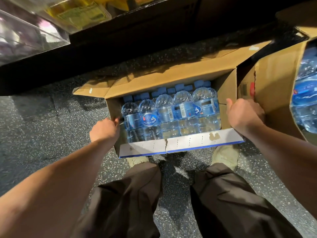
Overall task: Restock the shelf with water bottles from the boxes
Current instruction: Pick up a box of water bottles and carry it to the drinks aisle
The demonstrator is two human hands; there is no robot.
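Note:
An open cardboard box (171, 78) lies on the floor in front of my feet, filled with several clear water bottles (183, 110) that have blue caps and blue labels. My left hand (106, 127) grips the box's left wall at its edge. My right hand (243, 114) grips the box's right wall, thumb pointing up. A torn white front flap (180, 144) hangs toward me. At the right edge a second cardboard box (274, 79) lies open, with more bottles (305, 93) showing inside it.
A dark shelf base (120, 40) runs across the top, with clear plastic bins (34, 35) of goods at the upper left. The floor (42, 126) is dark speckled stone. My legs and shoes (224, 157) stand just behind the box.

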